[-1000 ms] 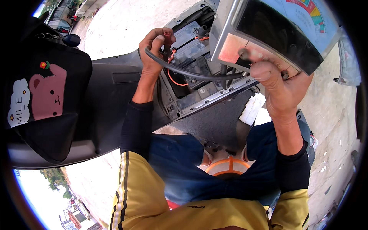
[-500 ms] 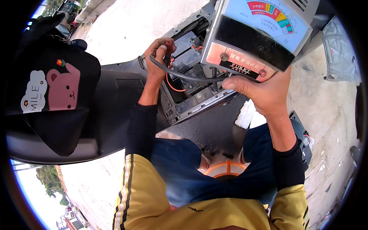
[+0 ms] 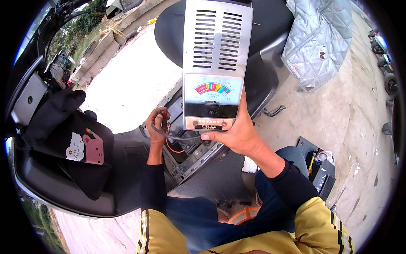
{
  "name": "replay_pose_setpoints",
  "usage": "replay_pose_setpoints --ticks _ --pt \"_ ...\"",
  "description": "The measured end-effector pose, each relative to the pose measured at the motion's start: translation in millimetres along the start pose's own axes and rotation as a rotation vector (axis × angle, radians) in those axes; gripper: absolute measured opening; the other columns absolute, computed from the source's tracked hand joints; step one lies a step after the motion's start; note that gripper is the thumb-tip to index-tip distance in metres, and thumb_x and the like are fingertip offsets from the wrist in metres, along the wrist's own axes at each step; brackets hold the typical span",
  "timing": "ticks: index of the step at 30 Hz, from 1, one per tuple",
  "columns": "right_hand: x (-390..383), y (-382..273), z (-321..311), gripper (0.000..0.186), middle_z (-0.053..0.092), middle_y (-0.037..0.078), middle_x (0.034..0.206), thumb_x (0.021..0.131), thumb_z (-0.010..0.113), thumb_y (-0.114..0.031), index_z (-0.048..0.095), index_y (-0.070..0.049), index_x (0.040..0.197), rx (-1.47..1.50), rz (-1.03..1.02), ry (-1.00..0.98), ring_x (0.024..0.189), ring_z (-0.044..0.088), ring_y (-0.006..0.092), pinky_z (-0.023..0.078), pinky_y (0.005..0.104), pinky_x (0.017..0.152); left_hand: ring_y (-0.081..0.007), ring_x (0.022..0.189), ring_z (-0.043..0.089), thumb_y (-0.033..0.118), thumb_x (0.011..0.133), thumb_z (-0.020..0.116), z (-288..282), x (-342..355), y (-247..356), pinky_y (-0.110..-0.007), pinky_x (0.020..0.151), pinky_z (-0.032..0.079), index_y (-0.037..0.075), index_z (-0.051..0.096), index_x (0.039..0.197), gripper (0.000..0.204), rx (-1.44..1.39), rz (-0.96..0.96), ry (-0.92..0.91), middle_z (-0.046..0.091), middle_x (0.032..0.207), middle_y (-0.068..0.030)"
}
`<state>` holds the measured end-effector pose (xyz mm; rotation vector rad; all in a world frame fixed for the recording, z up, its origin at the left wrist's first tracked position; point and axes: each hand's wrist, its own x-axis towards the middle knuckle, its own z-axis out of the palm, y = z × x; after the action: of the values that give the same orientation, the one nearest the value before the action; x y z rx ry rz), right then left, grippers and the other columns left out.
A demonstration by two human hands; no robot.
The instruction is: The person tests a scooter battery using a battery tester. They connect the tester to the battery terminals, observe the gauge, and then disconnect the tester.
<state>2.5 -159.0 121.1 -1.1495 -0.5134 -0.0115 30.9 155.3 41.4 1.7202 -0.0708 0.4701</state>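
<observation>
The right hand (image 3: 243, 139) is at the centre of the frame, and its grip is closed around the lower end of a metal meter (image 3: 216, 51), which is in the upper middle. The left hand (image 3: 155, 129), to the left of centre, has its grip narrow around a red clamp (image 3: 164, 114). A black cable (image 3: 179, 138) makes a curve between both hands, above the open compartment (image 3: 198, 162). A black bag (image 3: 78, 163) is at the left; a grey quilted cover (image 3: 317, 46), at the upper right.
</observation>
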Motion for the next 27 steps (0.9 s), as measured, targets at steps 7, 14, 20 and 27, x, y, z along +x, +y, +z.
replay_pose_setpoints --ticks 7,14,20,27 --pt "-4.6 6.6 -1.1 0.143 0.015 0.022 0.163 0.062 0.092 -0.005 -0.015 0.000 0.158 -0.116 -0.068 0.007 0.148 0.029 0.0282 0.028 0.0376 0.119 -0.0081 0.057 0.053 0.027 0.093 0.054 -1.6 -3.2 -0.7 -0.021 0.046 0.039 -0.005 0.066 0.107 0.037 -0.004 -0.050 0.020 0.063 0.080 -0.0071" --pt "-5.1 3.8 -0.4 0.145 0.018 0.022 0.161 0.059 0.093 -0.004 -0.013 -0.002 0.158 -0.118 -0.047 0.027 0.148 0.028 0.0300 0.027 0.0389 0.120 -0.0067 0.054 0.051 0.029 0.092 0.055 3.8 -1.9 -6.0 -0.021 0.041 0.036 -0.004 0.067 0.107 0.037 -0.015 -0.028 0.045 0.064 0.081 -0.0066" --pt "-5.4 1.5 4.8 0.144 0.015 0.022 0.159 0.058 0.092 -0.003 -0.012 -0.003 0.158 -0.250 -0.001 0.062 0.148 0.027 0.0329 0.027 0.0412 0.120 -0.0070 0.053 0.051 0.029 0.092 0.055 -5.4 -1.7 -11.5 -0.021 0.040 0.037 -0.002 0.068 0.107 0.037 -0.042 -0.007 0.047 0.064 0.082 -0.0061" --pt "-4.4 1.4 7.0 0.138 0.022 0.024 0.151 0.061 0.087 -0.001 -0.010 -0.004 0.158 -0.317 -0.033 0.094 0.143 0.031 0.0377 0.030 0.0433 0.119 -0.0069 0.053 0.052 0.029 0.093 0.056 -5.4 -2.3 -9.8 -0.021 0.041 0.037 -0.002 0.068 0.107 0.036 -0.045 -0.020 0.031 0.065 0.081 -0.0066"
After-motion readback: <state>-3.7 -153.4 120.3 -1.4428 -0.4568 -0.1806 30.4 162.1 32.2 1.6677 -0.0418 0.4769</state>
